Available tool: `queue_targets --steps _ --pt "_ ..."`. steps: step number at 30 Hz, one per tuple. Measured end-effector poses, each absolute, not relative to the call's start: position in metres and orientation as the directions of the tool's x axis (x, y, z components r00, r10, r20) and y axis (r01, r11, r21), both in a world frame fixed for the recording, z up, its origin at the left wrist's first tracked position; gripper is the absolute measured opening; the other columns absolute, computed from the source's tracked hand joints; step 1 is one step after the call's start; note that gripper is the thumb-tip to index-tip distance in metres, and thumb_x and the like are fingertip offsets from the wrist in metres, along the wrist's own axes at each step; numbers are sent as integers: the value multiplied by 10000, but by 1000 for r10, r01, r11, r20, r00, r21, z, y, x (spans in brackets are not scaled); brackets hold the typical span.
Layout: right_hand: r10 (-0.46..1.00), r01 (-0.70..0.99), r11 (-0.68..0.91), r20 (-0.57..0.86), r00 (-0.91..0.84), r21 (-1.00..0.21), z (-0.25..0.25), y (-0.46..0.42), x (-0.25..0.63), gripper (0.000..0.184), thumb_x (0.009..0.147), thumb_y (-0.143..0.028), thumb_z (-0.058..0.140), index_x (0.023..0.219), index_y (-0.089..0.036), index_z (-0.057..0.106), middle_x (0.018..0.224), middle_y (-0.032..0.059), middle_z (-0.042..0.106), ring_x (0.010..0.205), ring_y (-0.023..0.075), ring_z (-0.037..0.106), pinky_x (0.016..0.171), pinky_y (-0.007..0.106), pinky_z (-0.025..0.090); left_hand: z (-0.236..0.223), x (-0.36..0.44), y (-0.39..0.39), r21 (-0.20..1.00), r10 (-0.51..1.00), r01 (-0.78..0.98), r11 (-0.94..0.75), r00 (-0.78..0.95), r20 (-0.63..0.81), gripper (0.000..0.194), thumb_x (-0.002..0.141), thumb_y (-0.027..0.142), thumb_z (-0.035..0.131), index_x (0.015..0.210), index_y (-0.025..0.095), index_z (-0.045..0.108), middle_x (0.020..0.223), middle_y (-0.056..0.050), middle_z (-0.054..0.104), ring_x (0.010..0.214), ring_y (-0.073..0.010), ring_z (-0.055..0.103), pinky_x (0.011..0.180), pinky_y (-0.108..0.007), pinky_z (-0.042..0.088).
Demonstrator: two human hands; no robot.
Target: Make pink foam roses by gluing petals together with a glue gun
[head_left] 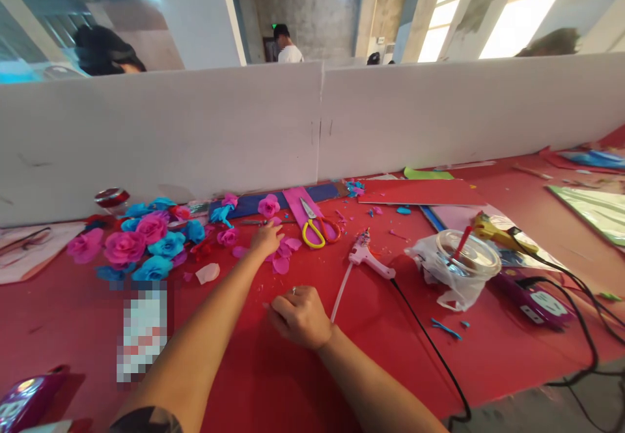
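Note:
My left hand (267, 239) reaches over the table, fingers stretched forward and slightly apart, beside loose pink paper petals (283, 255). Just beyond its fingertips lie a pink paper rose (269, 206) and a thin dark metal tool, partly hidden. Closer to me, my right hand (303, 317), wearing a ring, is closed with its fingers curled; anything inside is hidden. Scissors (314, 232) with yellow and orange handles rest on a pink paper strip (296, 204). To the right lies a pink glue gun (368, 255) with a glue stick (340, 293) in its back.
Blue and pink paper roses (146, 241) are heaped at left. A lidded plastic cup (467, 254) in a bag, a yellow glue gun (502, 234), a purple device (534, 299) and cables occupy the right. A white partition (195, 133) runs behind; people are beyond it.

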State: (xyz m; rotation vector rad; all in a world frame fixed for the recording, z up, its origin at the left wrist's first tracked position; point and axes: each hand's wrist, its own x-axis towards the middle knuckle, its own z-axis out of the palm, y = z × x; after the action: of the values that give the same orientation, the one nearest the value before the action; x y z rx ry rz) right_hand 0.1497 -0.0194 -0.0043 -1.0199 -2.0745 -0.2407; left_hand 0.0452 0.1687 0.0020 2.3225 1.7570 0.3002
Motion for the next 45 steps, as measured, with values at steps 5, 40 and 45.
queue_targets --steps 5,40,45 --pt "590 723 665 726 -353 -189 -3 -21 145 333 907 -258 446 584 -185 477 448 -32 512 397 85 379 478 276 214 4 41 152 289 966 922 -259 254 56 308 847 324 527 1095 252 694 1110 -67 704 1030 -233 634 892 -316 441" --pt "662 704 655 659 -357 -276 -5 -20 141 334 916 -221 444 588 -178 484 455 -18 535 406 78 414 500 269 220 4 27 213 185 954 939 -290 270 127 174 849 196 519 853 209 693 989 -73 690 1054 -251 533 931 -439 306" --pt "684 696 646 642 -347 -312 -9 -19 141 324 909 -219 466 588 -180 491 455 -19 525 405 85 412 498 273 221 14 28 209 185 953 935 -301 289 93 277 882 176 427 1037 224 652 996 -64 704 991 -211 598 917 -383 342"
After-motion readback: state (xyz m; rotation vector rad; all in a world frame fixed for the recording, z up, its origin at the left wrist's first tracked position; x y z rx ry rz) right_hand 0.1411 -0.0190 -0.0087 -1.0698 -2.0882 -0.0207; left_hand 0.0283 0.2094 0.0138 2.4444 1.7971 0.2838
